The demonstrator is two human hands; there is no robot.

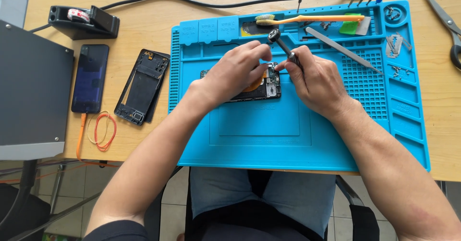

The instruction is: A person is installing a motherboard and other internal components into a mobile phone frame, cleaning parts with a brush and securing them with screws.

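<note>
An opened phone (270, 85) with its circuit board showing lies on the blue repair mat (297, 135). My left hand (235, 73) rests on the phone and pins it down, fingers curled over its upper part. My right hand (314, 80) grips a small black screwdriver (282, 43), whose tip points down into the phone's top right area. The handle's round cap sticks up between both hands. Most of the phone is hidden under my hands.
On the mat's top trays lie a toothbrush (307, 18), metal tweezers (343, 50), a green pick (350, 26) and small screws (397, 70). Left of the mat are a phone frame (143, 85), a dark phone (90, 77), rubber bands (102, 130) and a tape dispenser (84, 22). Scissors (446, 25) sit at the right.
</note>
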